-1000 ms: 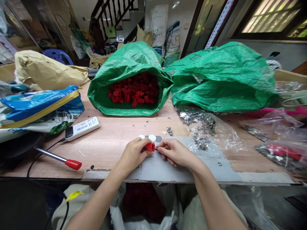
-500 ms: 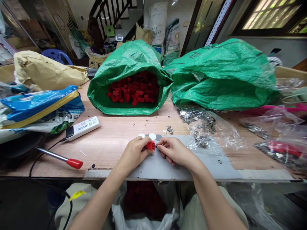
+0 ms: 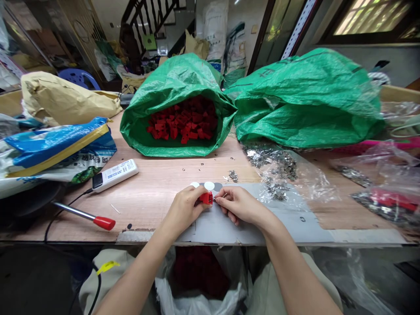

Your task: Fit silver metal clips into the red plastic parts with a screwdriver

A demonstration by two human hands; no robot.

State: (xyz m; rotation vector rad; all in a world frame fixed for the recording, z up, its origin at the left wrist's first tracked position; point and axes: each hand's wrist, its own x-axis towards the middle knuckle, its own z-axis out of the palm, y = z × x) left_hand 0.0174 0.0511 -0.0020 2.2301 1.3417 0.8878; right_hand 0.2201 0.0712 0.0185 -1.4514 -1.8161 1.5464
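A red plastic block (image 3: 206, 198) is at the middle of the near side of the desk (image 3: 147, 192), above a gray sheet (image 3: 223, 225), gripped in the fingers of the left hand (image 3: 187, 203). The right hand (image 3: 234, 203) has its fingers pinched on a tiny metal piece (image 3: 214, 199) at the block's right end. Beyond lies a small metal pile (image 3: 233, 176); right of that, a clear plastic bag (image 3: 316, 188) with metal parts. Farther, an open green sack (image 3: 187, 76) holds red blocks (image 3: 183, 122).
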